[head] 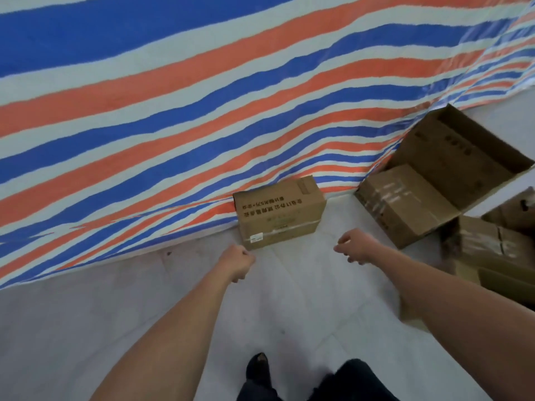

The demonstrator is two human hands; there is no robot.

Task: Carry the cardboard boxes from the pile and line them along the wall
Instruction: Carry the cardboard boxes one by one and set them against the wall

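A small sealed cardboard box (279,212) with black print stands on the pale floor against the striped tarp wall (179,117). My left hand (236,263) hovers just in front of its lower left corner, fingers loosely curled, holding nothing. My right hand (354,246) hangs a little right of the box, fingers loosely curled, apart from it. To the right lies the pile: a big open box (451,157) on a taped box (405,204), and more boxes (489,250) at the right edge.
The blue, orange and white tarp covers the wall and meets the tiled floor (86,328) along a diagonal line. My dark trouser legs and one shoe (257,369) show at the bottom. Open floor stretches left along the tarp.
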